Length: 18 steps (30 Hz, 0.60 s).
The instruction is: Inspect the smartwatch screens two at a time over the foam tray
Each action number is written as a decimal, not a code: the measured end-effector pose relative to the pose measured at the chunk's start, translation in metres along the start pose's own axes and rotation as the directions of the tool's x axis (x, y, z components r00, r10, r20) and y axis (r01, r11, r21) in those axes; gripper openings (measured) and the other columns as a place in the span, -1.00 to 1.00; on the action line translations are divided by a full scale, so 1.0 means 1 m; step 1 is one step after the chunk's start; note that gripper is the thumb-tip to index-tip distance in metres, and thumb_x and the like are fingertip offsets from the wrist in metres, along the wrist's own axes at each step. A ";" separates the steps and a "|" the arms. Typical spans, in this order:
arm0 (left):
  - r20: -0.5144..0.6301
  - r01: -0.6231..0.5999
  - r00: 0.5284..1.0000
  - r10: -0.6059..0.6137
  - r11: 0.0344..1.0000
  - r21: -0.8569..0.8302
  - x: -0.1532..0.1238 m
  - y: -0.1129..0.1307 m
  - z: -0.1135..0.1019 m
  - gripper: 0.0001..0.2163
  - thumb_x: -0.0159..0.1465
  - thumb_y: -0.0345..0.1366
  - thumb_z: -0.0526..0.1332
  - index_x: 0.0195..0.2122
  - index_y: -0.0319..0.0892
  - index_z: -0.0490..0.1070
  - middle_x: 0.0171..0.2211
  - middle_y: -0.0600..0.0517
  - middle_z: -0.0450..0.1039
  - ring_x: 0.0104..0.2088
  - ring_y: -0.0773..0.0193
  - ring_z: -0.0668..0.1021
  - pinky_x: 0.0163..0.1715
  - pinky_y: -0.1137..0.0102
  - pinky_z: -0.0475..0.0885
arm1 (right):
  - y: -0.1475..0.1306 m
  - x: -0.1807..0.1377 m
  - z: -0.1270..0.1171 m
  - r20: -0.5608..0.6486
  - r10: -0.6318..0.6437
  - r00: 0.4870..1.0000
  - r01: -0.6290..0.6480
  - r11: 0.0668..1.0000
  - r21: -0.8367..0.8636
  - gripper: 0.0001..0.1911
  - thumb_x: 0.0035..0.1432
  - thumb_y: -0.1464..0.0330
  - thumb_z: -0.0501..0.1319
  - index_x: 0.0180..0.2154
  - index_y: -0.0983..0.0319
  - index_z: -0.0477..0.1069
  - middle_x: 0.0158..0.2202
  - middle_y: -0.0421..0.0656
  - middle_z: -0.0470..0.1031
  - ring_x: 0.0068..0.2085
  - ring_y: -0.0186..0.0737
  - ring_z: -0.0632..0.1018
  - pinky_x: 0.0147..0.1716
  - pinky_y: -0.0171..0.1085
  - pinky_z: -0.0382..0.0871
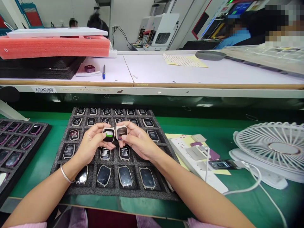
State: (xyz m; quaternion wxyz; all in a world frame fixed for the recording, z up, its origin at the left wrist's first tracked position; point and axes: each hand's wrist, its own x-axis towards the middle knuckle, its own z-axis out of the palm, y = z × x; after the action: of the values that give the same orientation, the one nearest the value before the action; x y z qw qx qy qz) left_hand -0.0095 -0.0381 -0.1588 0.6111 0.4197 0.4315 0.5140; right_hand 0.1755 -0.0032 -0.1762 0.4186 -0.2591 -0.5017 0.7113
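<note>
My left hand (pixel 93 142) grips a strapless smartwatch (pixel 109 135) whose lit screen shows a green and white band, with the thumb at its left edge. Right beside it, my right hand (pixel 136 141) holds a second watch (pixel 121 132) with a pale frame, its thumb on the lower part of the dark screen. Both are held above a dark foam tray (pixel 92 190). In its pockets lie several similar watches, many with lit text, while those in the front row, such as one watch (pixel 125 176), look dark. My hands hide some pockets.
Another foam tray (pixel 44 133) with purple-framed watches lies at left. At right are a white fan (pixel 270 148), a power strip (pixel 199 164) and cables. The raised shelf (pixel 147 72) beyond bears pink foam (pixel 57 47), a pen (pixel 104 72) and a yellow sheet (pixel 185 60).
</note>
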 end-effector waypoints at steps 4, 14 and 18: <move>0.008 -0.006 1.000 0.006 1.000 0.008 -0.001 -0.001 -0.001 -0.70 0.10 -0.31 0.33 -0.13 -0.18 0.40 -0.30 0.06 0.53 -0.53 0.24 0.66 -0.46 0.34 0.61 | 0.002 0.001 -0.002 0.003 0.007 1.000 -0.007 1.000 -0.001 -0.66 0.08 0.35 0.36 -0.08 0.18 0.41 -0.34 -0.25 0.49 -0.47 -0.34 0.52 -0.42 -0.27 0.40; 0.000 -0.038 0.999 0.038 0.998 0.041 0.000 -0.001 0.000 -0.64 0.11 -0.29 0.37 -0.08 -0.19 0.39 -0.22 0.03 0.53 -0.51 0.28 0.65 -0.43 0.37 0.60 | 0.000 0.000 -0.001 -0.005 -0.004 1.000 0.004 1.000 -0.026 -0.64 0.07 0.37 0.37 -0.06 0.17 0.41 -0.32 -0.25 0.50 -0.46 -0.37 0.53 -0.40 -0.28 0.39; 0.016 -0.057 0.998 0.056 0.998 0.042 0.001 -0.004 -0.001 -0.59 0.10 -0.35 0.36 -0.02 -0.17 0.38 -0.18 0.02 0.52 -0.47 0.29 0.65 -0.39 0.36 0.59 | 0.001 0.001 -0.003 -0.014 -0.010 1.000 0.009 1.000 -0.029 -0.62 0.03 0.46 0.32 -0.06 0.17 0.40 -0.32 -0.25 0.50 -0.45 -0.35 0.53 -0.40 -0.28 0.37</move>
State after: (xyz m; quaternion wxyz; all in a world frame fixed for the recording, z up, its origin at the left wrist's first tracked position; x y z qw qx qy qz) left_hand -0.0094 -0.0373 -0.1632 0.5904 0.4484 0.4259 0.5187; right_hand 0.1768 -0.0016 -0.1785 0.4218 -0.2678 -0.5101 0.7001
